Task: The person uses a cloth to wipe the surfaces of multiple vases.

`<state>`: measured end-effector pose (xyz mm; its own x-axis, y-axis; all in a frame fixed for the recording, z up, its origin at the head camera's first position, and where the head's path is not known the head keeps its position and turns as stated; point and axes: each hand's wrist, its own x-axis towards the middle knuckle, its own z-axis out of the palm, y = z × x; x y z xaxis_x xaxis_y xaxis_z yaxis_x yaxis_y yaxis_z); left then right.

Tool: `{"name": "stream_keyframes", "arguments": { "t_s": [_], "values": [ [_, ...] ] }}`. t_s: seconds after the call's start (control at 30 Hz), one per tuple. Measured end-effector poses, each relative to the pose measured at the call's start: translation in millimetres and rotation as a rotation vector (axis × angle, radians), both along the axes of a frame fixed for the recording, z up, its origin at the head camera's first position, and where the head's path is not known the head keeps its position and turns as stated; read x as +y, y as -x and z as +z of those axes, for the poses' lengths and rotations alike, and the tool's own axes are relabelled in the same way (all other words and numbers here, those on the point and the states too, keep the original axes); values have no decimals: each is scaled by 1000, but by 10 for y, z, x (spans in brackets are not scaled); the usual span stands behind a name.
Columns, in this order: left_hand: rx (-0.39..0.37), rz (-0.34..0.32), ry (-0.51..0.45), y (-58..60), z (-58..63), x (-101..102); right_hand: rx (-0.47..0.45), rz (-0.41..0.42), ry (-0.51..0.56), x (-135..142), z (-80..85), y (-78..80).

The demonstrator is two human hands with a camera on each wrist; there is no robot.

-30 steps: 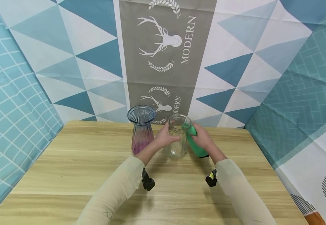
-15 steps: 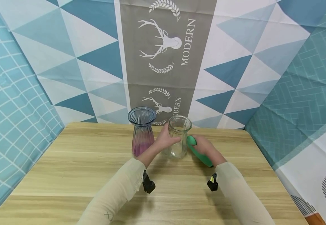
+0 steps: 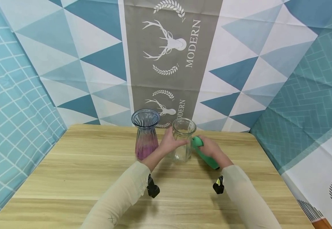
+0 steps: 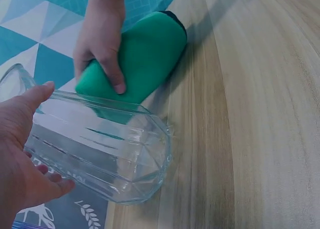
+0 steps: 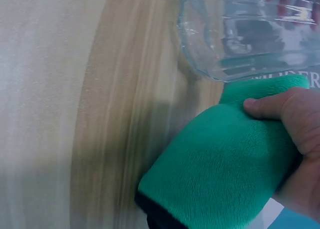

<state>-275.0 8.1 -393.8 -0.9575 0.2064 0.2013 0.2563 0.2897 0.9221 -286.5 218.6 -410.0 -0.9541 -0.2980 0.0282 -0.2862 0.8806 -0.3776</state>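
A clear faceted glass vase (image 3: 183,153) stands upright near the back of the table. My left hand (image 3: 169,142) grips it from the left, thumb across the near side; in the left wrist view its fingers curl round the glass (image 4: 100,144). Just right of the vase, my right hand (image 3: 210,148) holds a folded green cloth (image 3: 207,159) with a dark edge. The right wrist view shows the thumb pressing on the cloth (image 5: 215,164), whose upper end lies close against the vase's side. Whether cloth and glass touch I cannot tell.
A second vase (image 3: 146,140), ribbed and shading from blue to pink, stands left of my left hand, close to that forearm. The wooden table (image 3: 83,178) ends at a patterned backdrop (image 3: 103,73) behind the vases. Black wrist cameras (image 3: 153,187) hang under both sleeves.
My right hand has brought the cloth down from near the clear vase's rim to lower beside it, slightly right. The left hand keeps its hold and the vase stays in place.
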Motion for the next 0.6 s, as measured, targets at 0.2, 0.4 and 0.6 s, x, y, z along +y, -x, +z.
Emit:
{"name": "stream_keyframes", "arguments": {
  "t_s": [0.2, 0.4, 0.6],
  "values": [
    [-6, 78, 39, 3, -31, 18, 124, -47, 212, 8, 68, 49],
    [11, 132, 68, 18, -40, 31, 156, -69, 342, -62, 195, 35],
    [24, 124, 96, 24, -47, 32, 164, -64, 363, -106, 233, 37]
  ]
}}
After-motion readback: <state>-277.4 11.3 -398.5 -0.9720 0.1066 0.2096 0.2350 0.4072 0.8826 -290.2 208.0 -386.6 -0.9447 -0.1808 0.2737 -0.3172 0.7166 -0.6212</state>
